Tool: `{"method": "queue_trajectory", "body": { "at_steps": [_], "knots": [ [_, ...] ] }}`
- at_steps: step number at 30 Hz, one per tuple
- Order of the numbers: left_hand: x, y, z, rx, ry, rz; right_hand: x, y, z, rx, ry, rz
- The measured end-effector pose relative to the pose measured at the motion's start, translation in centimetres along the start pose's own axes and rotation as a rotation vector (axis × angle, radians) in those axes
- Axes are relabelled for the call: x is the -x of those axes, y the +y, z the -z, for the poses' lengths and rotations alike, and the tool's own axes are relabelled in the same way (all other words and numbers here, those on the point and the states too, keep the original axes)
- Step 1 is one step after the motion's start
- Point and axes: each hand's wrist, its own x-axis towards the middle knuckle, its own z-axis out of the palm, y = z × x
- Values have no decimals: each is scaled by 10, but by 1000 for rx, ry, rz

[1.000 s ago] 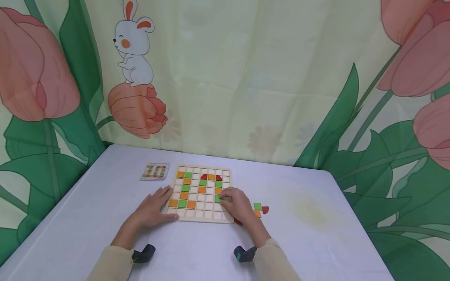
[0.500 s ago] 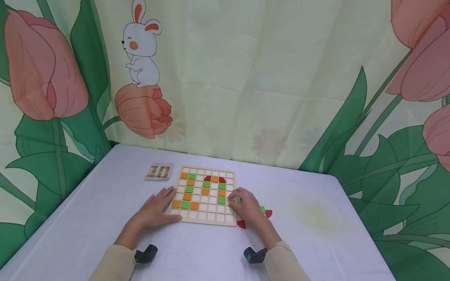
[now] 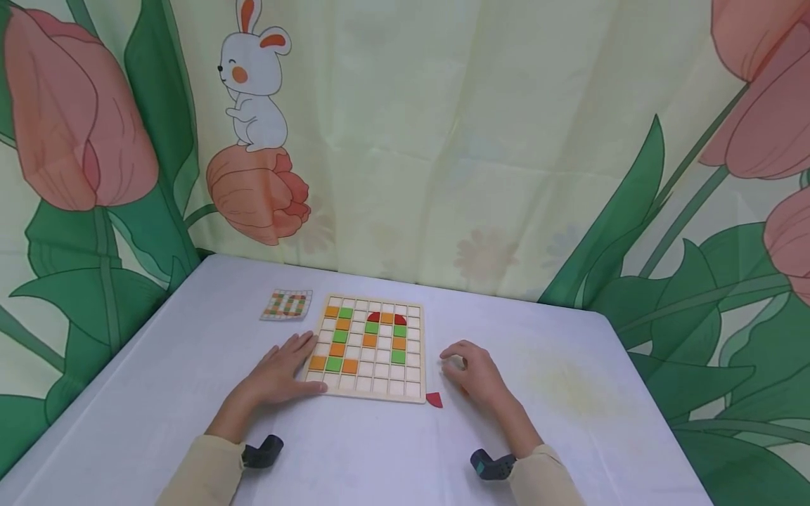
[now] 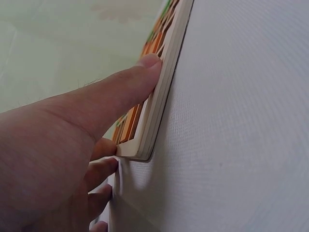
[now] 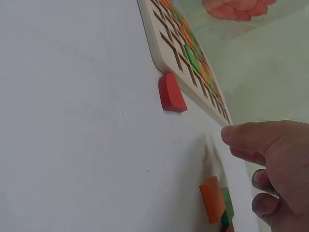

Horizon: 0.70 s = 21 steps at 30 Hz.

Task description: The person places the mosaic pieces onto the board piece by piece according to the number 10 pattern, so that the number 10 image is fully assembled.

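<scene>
A wooden grid board (image 3: 373, 398) lies on the table with orange and green square tiles and two red quarter-round tiles set in it. My left hand (image 3: 278, 376) rests at its lower left corner; in the left wrist view the thumb (image 4: 147, 65) presses on the board's rim with the other fingers beside it. To the right of the board, my right hand (image 3: 474, 372) hovers with loosely bent fingers and nothing between them. In the right wrist view an orange tile (image 5: 212, 200) and a green tile (image 5: 228, 205) lie below that hand, which hides them from the head view.
A red quarter-round tile (image 3: 434, 400) sits at the board's lower right corner. Beyond the left hand, a small pattern card (image 3: 287, 304) lies on the white cloth (image 3: 354, 450). A printed curtain (image 3: 405, 140) hangs behind the table.
My right hand has moved right, off the green tile in the board's right-hand column, to over the loose tiles. The left hand stays on the board's edge. The head view has shifted slightly.
</scene>
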Motion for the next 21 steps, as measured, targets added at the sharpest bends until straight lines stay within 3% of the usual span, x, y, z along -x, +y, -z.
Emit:
{"method": "queue_trajectory", "body": {
  "at_steps": [7,21],
  "knots": [
    [1,1,1,-4,-8,7,4,19,13,17,8,-39],
    [2,2,0,9,2,8,12,48,23,9,-9,53]
  ]
}}
